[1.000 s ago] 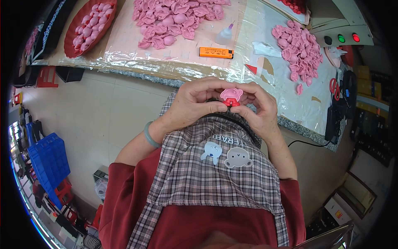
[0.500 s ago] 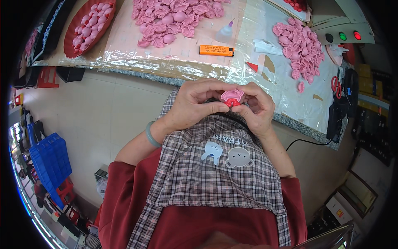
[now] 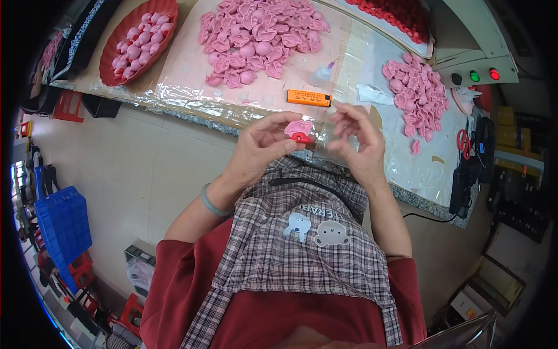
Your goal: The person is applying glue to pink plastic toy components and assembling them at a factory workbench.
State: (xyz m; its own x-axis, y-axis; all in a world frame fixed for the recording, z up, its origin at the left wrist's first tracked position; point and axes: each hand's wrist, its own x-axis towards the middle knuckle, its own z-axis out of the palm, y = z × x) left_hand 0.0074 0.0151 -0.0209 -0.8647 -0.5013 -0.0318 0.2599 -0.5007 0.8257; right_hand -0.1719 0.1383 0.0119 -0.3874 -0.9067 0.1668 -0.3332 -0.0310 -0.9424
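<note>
Left fingers [image 3: 281, 148] pinched a pink-and-red toy [image 3: 298, 130] near the counter [image 3: 415, 170] edge; right fingers [image 3: 360, 118] hung apart at its three o'clock! At ten, a red bowl [image 3: 163, 7] held pink-and-red pieces [image 3: 143, 39].

- You had a blue plastic crate [image 3: 64, 224] at the left of the frame, tipped up on its side.
- Below it, toward the lower left, you had a red stool [image 3: 132, 313]; another red seat [image 3: 70, 107] stood at the upper left.
- Between them, left of centre, your grey box [image 3: 139, 251] sat on the tiled floor [image 3: 180, 174], a clear plastic bag [image 3: 139, 272] against it.
- At the upper right you had a pale machine housing [image 3: 476, 29] with green and red lights.
- Red-handled scissors [image 3: 463, 143] lay at the right.
</note>
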